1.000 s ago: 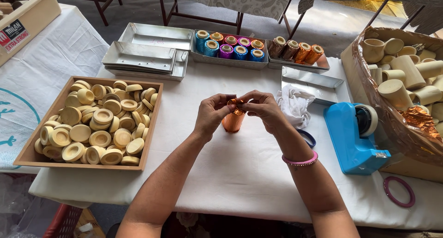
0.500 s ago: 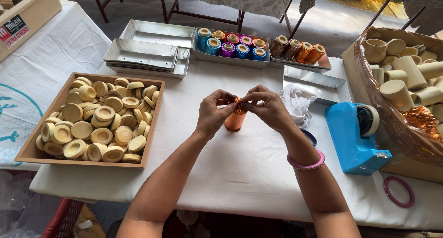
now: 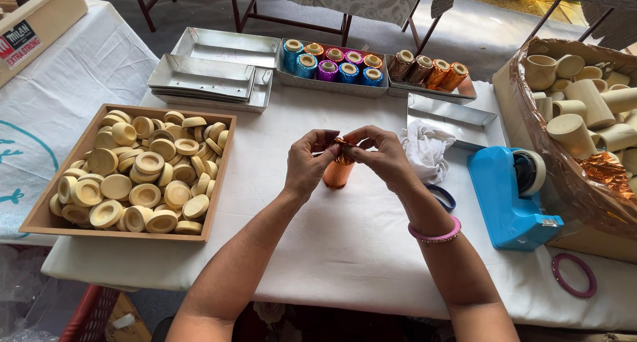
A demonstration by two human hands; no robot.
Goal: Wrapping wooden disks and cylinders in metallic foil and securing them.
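A small cup wrapped in shiny copper foil [image 3: 337, 174] stands upright on the white tablecloth [image 3: 345, 249] at the middle of the table. My left hand [image 3: 308, 161] and my right hand [image 3: 379, 153] meet over its top, with fingertips pinching the foil at the rim. A pink bangle [image 3: 434, 236] circles my right wrist. The cup's top is hidden by my fingers.
A wooden tray [image 3: 213, 183] of pale wooden lids sits at left. Stacked metal trays [image 3: 212, 76] lie behind, beside trays of foil-wrapped cups [image 3: 335, 63]. A blue tape dispenser [image 3: 514, 193], white cloth [image 3: 424, 149], a box of bare wooden cups [image 3: 584, 110] and a loose ring [image 3: 573, 275] are at right.
Both hands stay on the foil-wrapped cup; the fingers have shifted slightly around its rim. Nothing else has moved.
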